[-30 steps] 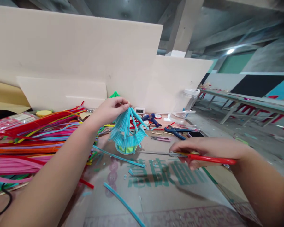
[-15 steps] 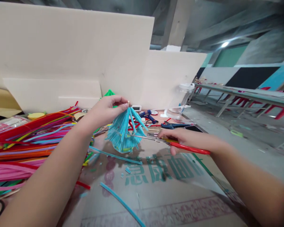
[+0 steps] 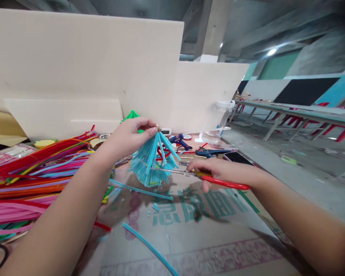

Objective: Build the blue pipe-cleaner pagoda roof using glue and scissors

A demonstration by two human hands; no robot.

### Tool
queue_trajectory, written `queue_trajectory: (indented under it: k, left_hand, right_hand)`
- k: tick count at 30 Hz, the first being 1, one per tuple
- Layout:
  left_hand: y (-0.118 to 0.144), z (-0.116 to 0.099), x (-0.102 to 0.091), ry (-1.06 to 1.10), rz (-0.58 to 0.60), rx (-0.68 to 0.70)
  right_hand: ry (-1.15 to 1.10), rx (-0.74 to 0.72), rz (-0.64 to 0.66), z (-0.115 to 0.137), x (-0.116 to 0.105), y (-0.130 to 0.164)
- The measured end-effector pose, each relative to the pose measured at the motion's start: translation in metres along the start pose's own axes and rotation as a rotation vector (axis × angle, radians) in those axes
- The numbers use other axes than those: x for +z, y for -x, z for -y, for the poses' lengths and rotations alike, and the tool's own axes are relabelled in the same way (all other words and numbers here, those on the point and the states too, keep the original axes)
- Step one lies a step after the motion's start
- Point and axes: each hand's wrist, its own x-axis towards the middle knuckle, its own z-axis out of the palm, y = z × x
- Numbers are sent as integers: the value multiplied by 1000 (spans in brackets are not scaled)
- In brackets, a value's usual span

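My left hand (image 3: 138,134) is closed on the top of a blue pipe-cleaner cone (image 3: 149,157), pinching it near a small stick end. Blue strands fan downward from that tip, with a few red pieces showing between them. My right hand (image 3: 211,168) is wrapped round the handles of red-handled scissors (image 3: 224,183). Their thin blades point left and lie among the cone's lower strands; whether they are parted I cannot tell. Below the cone, a long blue pipe cleaner (image 3: 149,248) and short blue snippets (image 3: 155,207) lie on printed cardboard (image 3: 207,237).
Piled at the left are many coloured pipe cleaners (image 3: 31,191). Behind the cone are a dark blue glue gun (image 3: 180,141), a green pointed piece (image 3: 131,114) and pliers (image 3: 208,152). A phone (image 3: 237,157) and a clear bottle (image 3: 220,119) stand right, before white boards (image 3: 89,69).
My right hand and the scissors have shifted slightly left, their blades reaching a little further into the blue strands. My left hand keeps its pinch at the top of the cone.
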Motion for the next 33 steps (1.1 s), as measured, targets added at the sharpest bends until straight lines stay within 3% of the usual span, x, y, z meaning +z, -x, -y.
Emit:
queue_trajectory:
  k: [14,25,33]
  left_hand:
    - [1,-3,1,15,8,-11]
    - [0,2,2,63,28,-18]
    - [-1,3,2,48,22,-32]
  right_hand:
    - [56,-121,-111,-4,13,-9]
    - [17,-7,-107,10,9,-7]
    - [6,-41,-125,10,12,-6]
